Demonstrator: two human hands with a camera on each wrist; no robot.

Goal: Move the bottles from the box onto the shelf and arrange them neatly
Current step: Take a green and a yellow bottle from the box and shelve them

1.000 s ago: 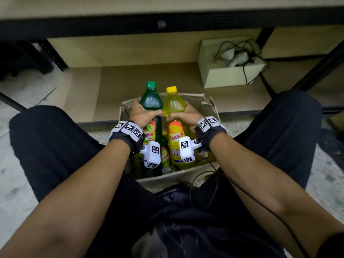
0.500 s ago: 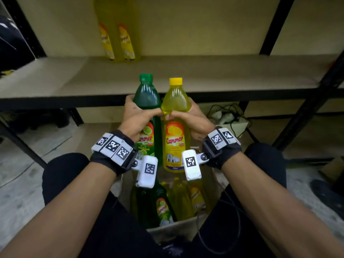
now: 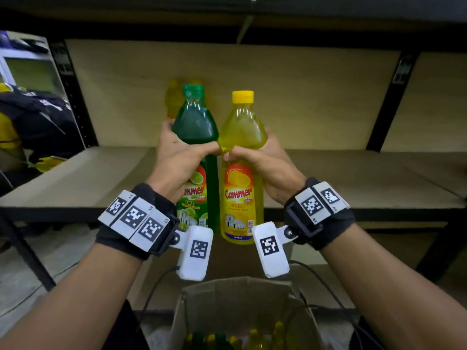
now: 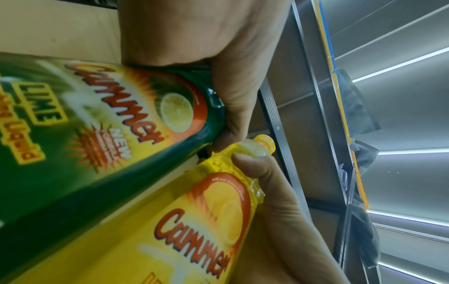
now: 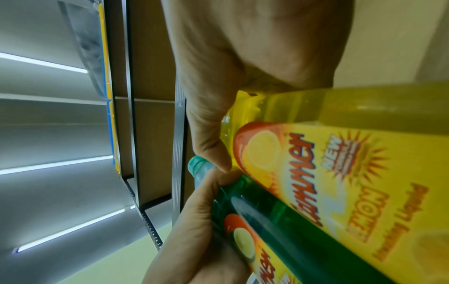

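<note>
Beige board shelf in a black metal frame fills the background, with blurred yellow bottles standing at its back. Left hand grips the green plastic lime bottle; right hand grips the yellow plastic lemon bottle. Both are upright, touching, above the open cardboard box, where more bottles remain. They seem mid-carry; next, set them down beside the shelved ones.
</note>
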